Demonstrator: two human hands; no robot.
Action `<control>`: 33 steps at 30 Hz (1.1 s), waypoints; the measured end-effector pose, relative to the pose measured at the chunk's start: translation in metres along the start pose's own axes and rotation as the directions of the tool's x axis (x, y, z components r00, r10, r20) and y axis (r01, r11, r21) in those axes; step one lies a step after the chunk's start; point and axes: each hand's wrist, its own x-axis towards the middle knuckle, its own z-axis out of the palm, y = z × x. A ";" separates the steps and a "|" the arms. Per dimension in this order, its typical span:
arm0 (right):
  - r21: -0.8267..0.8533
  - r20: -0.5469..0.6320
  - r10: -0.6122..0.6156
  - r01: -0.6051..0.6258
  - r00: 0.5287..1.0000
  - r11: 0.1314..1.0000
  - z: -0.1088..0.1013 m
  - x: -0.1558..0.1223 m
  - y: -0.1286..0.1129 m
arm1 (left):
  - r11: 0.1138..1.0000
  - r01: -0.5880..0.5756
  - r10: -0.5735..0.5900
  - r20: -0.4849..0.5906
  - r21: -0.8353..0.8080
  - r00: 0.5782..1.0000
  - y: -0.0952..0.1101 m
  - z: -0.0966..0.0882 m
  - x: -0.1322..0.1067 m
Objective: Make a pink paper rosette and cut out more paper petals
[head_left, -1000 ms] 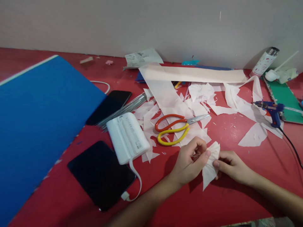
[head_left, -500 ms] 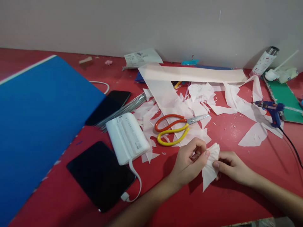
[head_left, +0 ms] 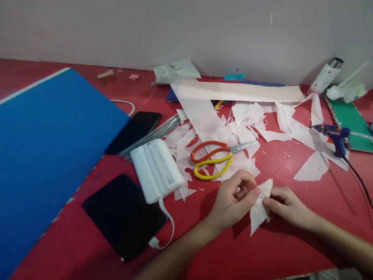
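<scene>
A small piece of white crepe paper (head_left: 259, 213), pleated and fanned out, is held above the red table between both hands. My left hand (head_left: 233, 200) pinches its left side, with the thumb on the near face and the index finger curled behind. On the other side, my right hand (head_left: 284, 206) grips the paper's right edge between thumb and fingers; some of those fingertips are hidden behind it. Beyond my left hand lie scissors (head_left: 215, 159) with one red and one yellow handle, resting on white paper scraps (head_left: 247, 163).
At the right are a blue glue gun (head_left: 335, 136) with a black cord and a green board (head_left: 354, 124). A white bottle (head_left: 325, 77) leans at the wall. On the left lie a white power bank (head_left: 157, 171), a black tablet (head_left: 122, 217), a phone (head_left: 134, 130) and a blue board (head_left: 52, 151).
The top of the paper has tilted slightly to the right, and its folds look narrower. Both hands have stayed almost in place, with my left thumb shifted a little right.
</scene>
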 end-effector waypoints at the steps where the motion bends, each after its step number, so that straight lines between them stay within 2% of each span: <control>1: -0.005 -0.002 0.003 -0.003 1.000 1.000 0.000 0.000 0.000 | 1.000 0.006 -0.006 0.001 0.010 1.000 0.000 0.000 0.000; 10: -0.007 0.034 -0.010 0.010 0.999 1.000 0.000 0.000 -0.003 | 0.997 -0.050 0.054 -0.069 0.057 0.996 0.000 0.001 -0.001; 13: 0.002 0.029 -0.035 0.034 0.999 0.999 -0.001 0.000 -0.002 | 0.998 -0.055 0.055 -0.046 0.016 0.997 0.000 0.002 -0.002; 18: -0.069 -0.058 -0.059 0.055 0.997 0.996 -0.001 0.000 -0.003 | 0.998 -0.011 0.013 0.032 -0.065 0.999 0.001 0.006 -0.003; 23: -0.112 -0.069 -0.079 0.071 0.995 0.991 -0.002 0.000 -0.003 | 0.995 0.015 -0.010 0.045 -0.103 0.999 0.003 0.006 -0.003; 28: -0.131 -0.071 -0.053 0.044 0.996 0.990 -0.003 -0.001 0.001 | 0.998 0.012 -0.010 0.039 -0.059 0.999 0.002 0.006 -0.002; 33: -0.115 -0.045 -0.064 0.058 0.997 0.992 -0.003 -0.001 0.000 | 0.998 -0.058 0.058 0.011 -0.001 0.998 -0.001 0.005 -0.002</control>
